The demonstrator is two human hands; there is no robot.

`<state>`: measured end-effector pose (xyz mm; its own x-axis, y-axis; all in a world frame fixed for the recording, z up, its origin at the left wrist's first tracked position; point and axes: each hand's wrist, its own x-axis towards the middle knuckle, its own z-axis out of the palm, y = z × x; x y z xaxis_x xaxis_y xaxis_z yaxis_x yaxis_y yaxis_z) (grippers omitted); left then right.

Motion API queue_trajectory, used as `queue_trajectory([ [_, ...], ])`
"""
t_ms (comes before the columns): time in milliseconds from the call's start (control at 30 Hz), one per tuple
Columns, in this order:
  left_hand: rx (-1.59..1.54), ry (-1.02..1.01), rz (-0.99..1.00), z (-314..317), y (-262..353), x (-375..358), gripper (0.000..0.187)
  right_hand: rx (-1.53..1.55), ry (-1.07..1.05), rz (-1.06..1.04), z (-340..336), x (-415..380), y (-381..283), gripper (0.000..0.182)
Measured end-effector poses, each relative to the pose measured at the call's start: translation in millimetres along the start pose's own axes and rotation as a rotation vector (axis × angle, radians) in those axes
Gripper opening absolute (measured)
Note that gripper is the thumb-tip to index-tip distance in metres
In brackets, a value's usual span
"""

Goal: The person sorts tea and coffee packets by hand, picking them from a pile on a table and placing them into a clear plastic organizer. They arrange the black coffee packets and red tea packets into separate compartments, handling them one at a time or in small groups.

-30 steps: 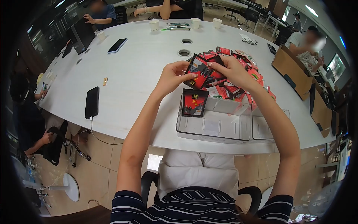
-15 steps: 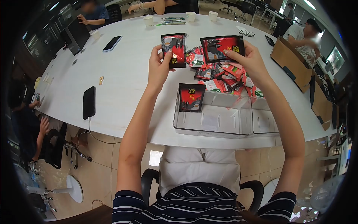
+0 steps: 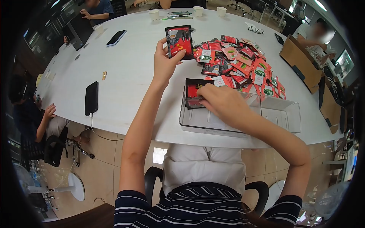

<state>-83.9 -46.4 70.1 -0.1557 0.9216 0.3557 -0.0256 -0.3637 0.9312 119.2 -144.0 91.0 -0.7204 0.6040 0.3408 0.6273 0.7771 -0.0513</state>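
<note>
My left hand (image 3: 165, 60) is closed on a red-and-black coffee sachet (image 3: 178, 40), held upright above the table left of the pile. My right hand (image 3: 224, 103) reaches into the left clear plastic bin (image 3: 215, 133), fingers closed on a coffee sachet (image 3: 192, 90) at the bin's left end. Another sachet seems to stand there with it; the fingers partly hide both. Behind the bins lies a heap of mixed sachets (image 3: 243, 62), some red and black, others pink-red and labelled "Cozy".
A second clear bin (image 3: 291, 114) adjoins on the right. A phone on a cable (image 3: 91, 98), another phone (image 3: 116, 38), a small gold wrapper (image 3: 104, 75), paper cups (image 3: 154, 15), pens (image 3: 178, 15), glasses (image 3: 255, 29) and cardboard boxes (image 3: 300, 62) surround the work area. Other people sit around the table.
My right hand has brought its coffee sachet from above the heap down into the left end of the left bin. My left hand still holds its sachet, slightly higher in view.
</note>
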Motion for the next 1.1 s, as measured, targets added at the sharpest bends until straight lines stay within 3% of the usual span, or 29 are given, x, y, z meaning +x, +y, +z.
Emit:
queue_trajectory([
  [133, 0.004, -0.014, 0.022, 1, 5, -4, 0.061, -0.297, 0.2, -0.102, 4, 9, -1, 0.06],
  [333, -0.002, -0.064, 0.066, -1, 0, -1, 0.042, -0.015, 0.213, 0.021, 11, 12, 5, 0.1],
  [533, -0.057, -0.016, 0.057, 1, 10, -4, 0.023, 0.021, 0.111, 0.166, 17, 15, 7, 0.096],
  [733, -0.118, 0.024, 0.123, 4, 10, -4, 0.023, -0.095, 0.19, 0.089, 20, 16, 11, 0.088],
  [933, -0.257, 0.04, 0.206, 3, 13, -4, 0.021, -0.121, 0.44, -0.088, -5, 22, 13, 0.071],
  [1033, -0.338, -0.031, 0.195, 1, 14, -5, 0.02, -0.119, 0.596, -0.08, -19, 37, 18, 0.064],
  [1100, -0.372, -0.126, 0.182, 0, 13, -6, 0.019, 0.038, 0.627, -0.038, -25, 49, 18, 0.057],
])
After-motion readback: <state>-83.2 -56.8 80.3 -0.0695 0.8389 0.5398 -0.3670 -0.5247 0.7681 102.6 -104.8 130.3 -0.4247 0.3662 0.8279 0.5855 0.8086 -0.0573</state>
